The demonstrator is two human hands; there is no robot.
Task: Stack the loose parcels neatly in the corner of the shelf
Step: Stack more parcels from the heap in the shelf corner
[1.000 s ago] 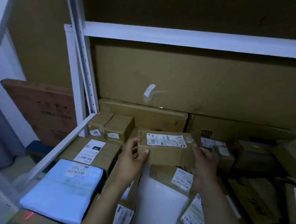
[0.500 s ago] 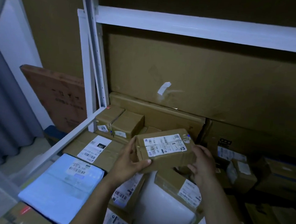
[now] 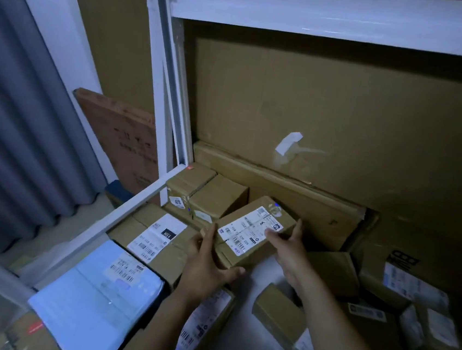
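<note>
I hold a brown cardboard parcel (image 3: 249, 231) with a white shipping label on top, tilted and turned at an angle. My left hand (image 3: 209, 261) grips its near left corner. My right hand (image 3: 287, 249) holds its right side, thumb on the label. The parcel sits just right of two small brown boxes (image 3: 208, 192) packed in the back left corner of the shelf, against the white upright post (image 3: 173, 89). Whether the parcel rests on anything beneath it is hidden.
A flat box with a long white label (image 3: 155, 235) and a pale blue mailer (image 3: 98, 289) lie at the left along the white side rail (image 3: 111, 219). Large cardboard sheets (image 3: 343, 124) line the back. Several loose parcels (image 3: 404, 301) crowd the right. A white beam (image 3: 340, 15) runs overhead.
The parcel has moved left toward the corner boxes and turned, its label now running diagonally. Both hands went with it, and the view shifted left and closer.
</note>
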